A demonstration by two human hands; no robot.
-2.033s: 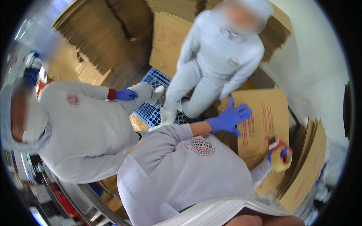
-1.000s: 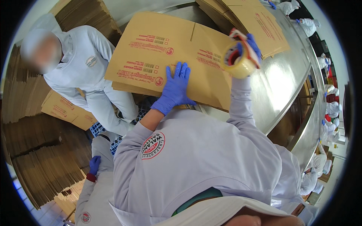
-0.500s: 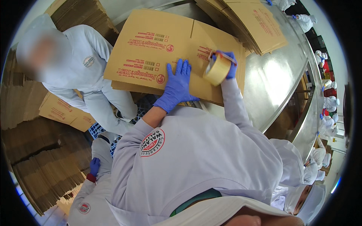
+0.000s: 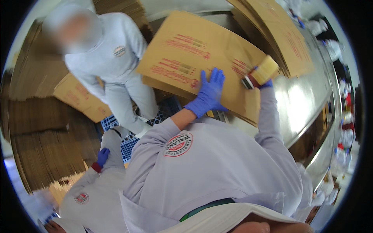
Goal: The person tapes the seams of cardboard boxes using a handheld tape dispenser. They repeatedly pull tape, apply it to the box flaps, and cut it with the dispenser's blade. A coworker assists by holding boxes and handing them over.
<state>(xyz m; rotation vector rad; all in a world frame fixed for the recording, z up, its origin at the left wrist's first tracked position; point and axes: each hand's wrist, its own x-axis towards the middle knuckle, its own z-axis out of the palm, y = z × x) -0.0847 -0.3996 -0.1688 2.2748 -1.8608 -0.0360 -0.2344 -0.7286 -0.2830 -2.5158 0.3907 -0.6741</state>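
Two blue-gloved hands are working at the carton stack (image 4: 229,42) in the head view, a pile of flattened brown cardboard with red print. The left hand (image 4: 209,94) is lying flat on the stack's near edge, its grip staying apart, with the fingers spreading over the top carton and the thumb pointing off to the side. The right hand (image 4: 266,84) is holding a tape dispenser (image 4: 253,79) at the stack's right end; its grip is clamping on the dispenser, though the roll of yellowish tape (image 4: 267,69) is hiding most of the fingers. Whether the dispenser is touching the top carton, the view is not telling.

A shiny metal surface (image 4: 301,99) is extending to the right of the stack, and a second carton pile (image 4: 278,33) is standing beyond its far right corner. Left of the stack, a person in pale workwear (image 4: 112,52) is standing near a blue plastic pallet (image 4: 128,149). Farther to its lower left, another person in pale clothing (image 4: 101,194) is showing. Tall piles of brown cardboard (image 4: 42,136) are rising well to the stack's left.
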